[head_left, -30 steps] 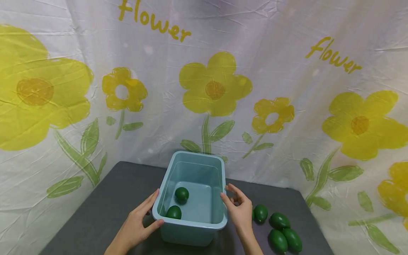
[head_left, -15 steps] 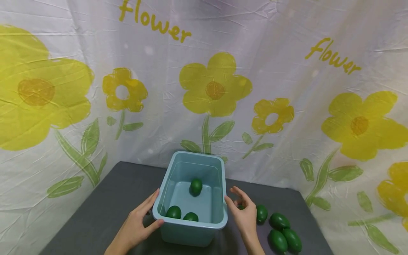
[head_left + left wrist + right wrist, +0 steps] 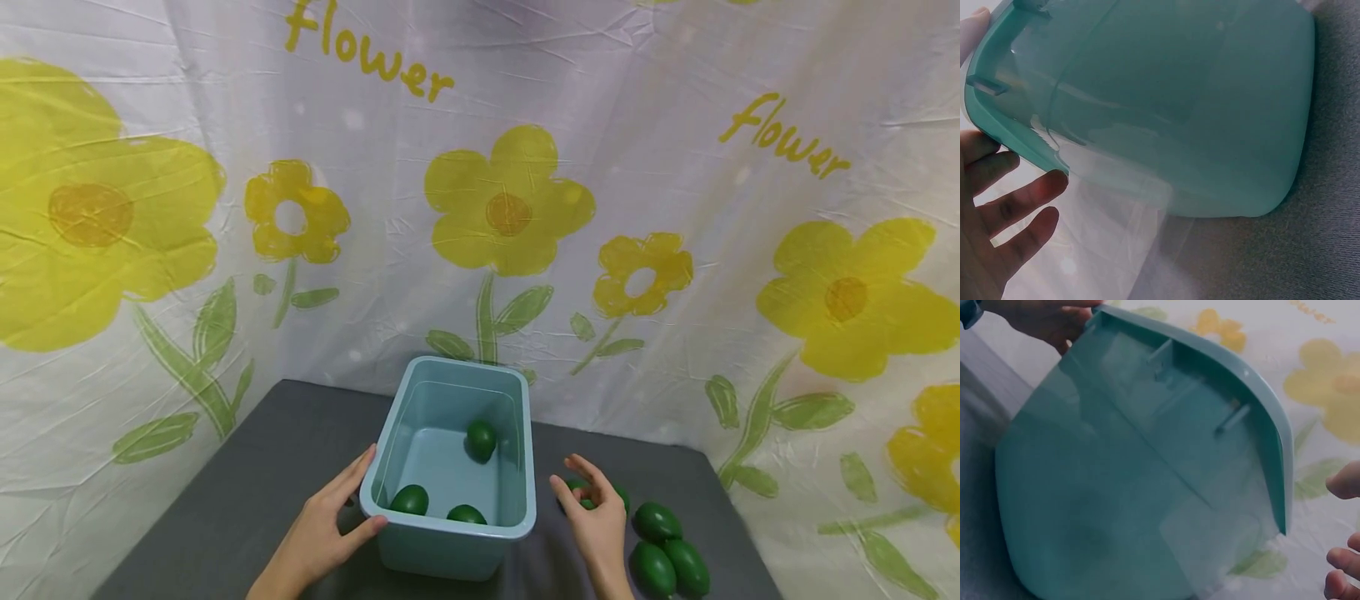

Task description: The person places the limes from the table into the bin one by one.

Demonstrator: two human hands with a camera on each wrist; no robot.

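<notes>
A light blue-green plastic bin (image 3: 435, 550) stands on the dark table. Its near left corner is held by my left hand (image 3: 315, 521), thumb over the front rim and fingers along the left rim; the left wrist view shows these fingers (image 3: 1022, 197) spread at the rim. Inside are a smooth green lime (image 3: 481, 439) at the right wall and two near the front, one a lime (image 3: 409, 499) at the left. My right hand (image 3: 596, 517) hovers right of the bin, fingers bent and apart, holding nothing, partly hiding limes behind it.
Several loose limes lie right of the bin, among them a lime (image 3: 657, 522) beside my right hand. Behind the grey tabletop (image 3: 322, 417) hangs a white curtain (image 3: 390, 208) printed with yellow flowers.
My right hand has moved away from the bin's right rim, rightward toward the loose limes. Limes inside the bin have rolled and a third has come into view. My left hand stays put.
</notes>
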